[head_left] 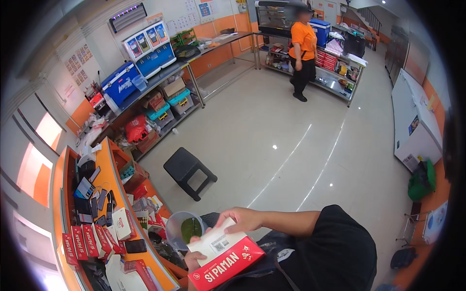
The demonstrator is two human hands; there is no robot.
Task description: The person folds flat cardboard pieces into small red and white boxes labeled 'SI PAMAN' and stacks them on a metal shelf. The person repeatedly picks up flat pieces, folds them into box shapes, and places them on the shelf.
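Note:
Close to my body I hold a red and white cardboard food box (227,264), tilted, with a code printed on its white panel. My left hand (193,258) grips its left end, thumb on the white panel and fingers partly hidden. Along the far edge my right hand (244,219) is closed on the white flap, fingertips bent over it. Just beyond the box stands a translucent bucket (175,228) with something green inside. More red and white boxes (90,241) stand in a row on the orange counter (115,180) to my left.
Phones (102,199) and a black device (136,246) lie on the counter. A black stool (189,170) stands on the floor ahead. A person in an orange shirt (303,42) is beside a metal shelf (335,87). Along the right wall is a white chest freezer (415,116).

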